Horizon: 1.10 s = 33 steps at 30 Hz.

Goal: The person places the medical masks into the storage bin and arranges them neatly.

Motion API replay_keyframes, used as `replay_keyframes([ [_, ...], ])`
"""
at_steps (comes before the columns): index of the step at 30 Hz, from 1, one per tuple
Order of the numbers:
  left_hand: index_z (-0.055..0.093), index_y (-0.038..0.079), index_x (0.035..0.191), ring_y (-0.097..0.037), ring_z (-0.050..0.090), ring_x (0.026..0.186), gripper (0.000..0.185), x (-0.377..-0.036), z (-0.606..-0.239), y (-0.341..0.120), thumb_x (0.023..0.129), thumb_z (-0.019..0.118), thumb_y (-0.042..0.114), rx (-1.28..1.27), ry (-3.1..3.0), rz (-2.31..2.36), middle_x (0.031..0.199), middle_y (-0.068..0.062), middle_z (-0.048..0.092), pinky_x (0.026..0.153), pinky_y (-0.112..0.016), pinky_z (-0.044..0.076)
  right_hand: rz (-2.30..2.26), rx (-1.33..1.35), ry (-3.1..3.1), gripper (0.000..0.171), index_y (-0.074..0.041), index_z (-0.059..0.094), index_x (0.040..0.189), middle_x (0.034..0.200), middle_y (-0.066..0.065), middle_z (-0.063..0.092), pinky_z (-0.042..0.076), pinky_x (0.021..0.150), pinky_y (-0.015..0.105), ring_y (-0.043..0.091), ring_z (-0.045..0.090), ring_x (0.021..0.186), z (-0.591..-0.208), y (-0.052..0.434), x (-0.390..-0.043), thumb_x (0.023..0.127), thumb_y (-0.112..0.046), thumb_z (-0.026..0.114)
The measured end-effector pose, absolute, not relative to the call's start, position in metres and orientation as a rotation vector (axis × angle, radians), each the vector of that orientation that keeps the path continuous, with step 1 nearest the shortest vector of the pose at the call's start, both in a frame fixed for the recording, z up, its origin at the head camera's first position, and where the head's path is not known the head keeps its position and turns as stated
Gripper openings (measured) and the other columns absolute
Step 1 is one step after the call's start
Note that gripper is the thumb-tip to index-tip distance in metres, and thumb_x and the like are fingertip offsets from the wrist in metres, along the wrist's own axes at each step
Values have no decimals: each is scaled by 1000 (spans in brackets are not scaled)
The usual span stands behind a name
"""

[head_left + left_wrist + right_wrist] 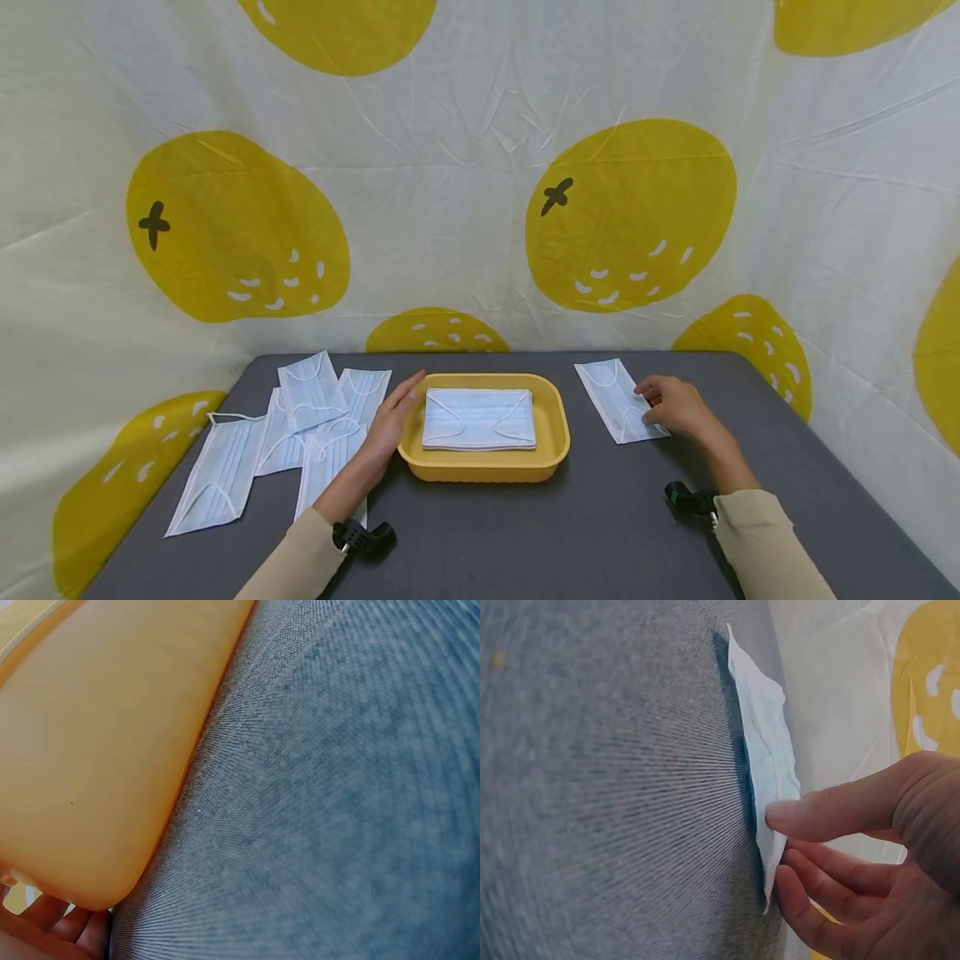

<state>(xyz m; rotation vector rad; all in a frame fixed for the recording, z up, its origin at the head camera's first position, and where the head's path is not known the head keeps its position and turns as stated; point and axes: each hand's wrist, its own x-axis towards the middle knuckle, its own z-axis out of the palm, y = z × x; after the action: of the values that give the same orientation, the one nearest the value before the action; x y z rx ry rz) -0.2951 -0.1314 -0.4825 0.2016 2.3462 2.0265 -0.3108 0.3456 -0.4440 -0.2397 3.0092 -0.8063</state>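
Observation:
A yellow tray (557,421) stands mid-table with a neat stack of light blue face masks (480,418) in it. My left hand (397,408) lies with straight fingers against the tray's left wall; the left wrist view shows that tray wall (90,765) close up with the fingertips (64,922) under its corner. To the right of the tray lies a single face mask (611,398). My right hand (660,404) is on its right edge. In the right wrist view, thumb and fingers of my right hand (780,847) pinch the edge of the face mask (769,750), which is lifted off the cloth.
Several loose face masks (315,408) lie overlapping on the dark grey table (540,533) left of the tray, one (217,471) near the left edge. A white cloth with yellow fruit prints (480,208) hangs behind and at both sides.

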Motion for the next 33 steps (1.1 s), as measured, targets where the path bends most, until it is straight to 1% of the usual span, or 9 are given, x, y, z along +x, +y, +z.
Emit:
replay_keyframes([
  [6,43,25,158,-25,23,159,46,-294,-481,-130,113,38,30,191,2342,2038,168,-2,34,131,-50,18,-831,-252,3044,39,3,71,113,110,27,71,54,86,56,41,67,99,-450,349,-311,74,0,78],
  [12,43,22,158,-28,23,160,46,-293,-482,-130,113,38,30,201,2360,2036,168,-5,34,131,-51,17,-924,-234,3017,39,4,71,114,111,28,71,56,85,53,41,66,100,-451,351,-311,75,0,76],
  [15,42,20,159,-29,22,160,47,-293,-483,-130,113,38,30,216,2361,2036,169,-7,33,131,-52,16,-1002,-196,2979,40,5,71,116,115,30,70,57,83,49,41,66,103,-451,351,-311,77,0,75],
  [18,42,20,159,-29,24,159,47,-293,-484,-130,113,39,30,212,2361,2035,169,-6,34,130,-52,17,-1061,-192,2944,41,7,69,118,119,33,68,56,81,44,42,65,104,-452,352,-310,78,1,73],
  [21,42,21,159,-29,24,159,47,-293,-483,-130,113,39,31,206,2370,2030,169,-6,34,130,-53,18,-1106,-194,2918,40,8,69,118,120,34,67,55,81,41,40,64,104,-453,352,-310,78,2,71],
  [25,43,23,159,-27,24,159,47,-292,-481,-129,113,39,31,181,2367,2028,168,-3,34,130,-52,18,-1140,-210,2894,37,9,69,116,117,33,67,53,80,37,36,62,101,-453,351,-310,80,2,71],
  [28,42,23,159,-27,23,159,46,-292,-482,-130,113,39,31,174,2367,2023,169,-3,34,131,-52,17,-1164,-231,2882,32,9,70,114,110,30,68,50,76,33,31,60,97,-454,351,-309,83,2,72],
  [31,42,23,159,-28,23,160,46,-292,-483,-130,113,38,30,177,2374,2018,169,-4,34,131,-53,17,-1183,-259,2873,28,10,70,112,106,28,67,48,73,31,28,57,94,-455,351,-308,85,1,72],
  [33,42,23,159,-28,23,160,46,-292,-483,-130,113,38,30,180,2375,2017,169,-4,34,131,-53,17,-1191,-257,2878,26,9,71,110,107,27,68,46,72,30,27,55,93,-455,350,-308,86,0,73],
])
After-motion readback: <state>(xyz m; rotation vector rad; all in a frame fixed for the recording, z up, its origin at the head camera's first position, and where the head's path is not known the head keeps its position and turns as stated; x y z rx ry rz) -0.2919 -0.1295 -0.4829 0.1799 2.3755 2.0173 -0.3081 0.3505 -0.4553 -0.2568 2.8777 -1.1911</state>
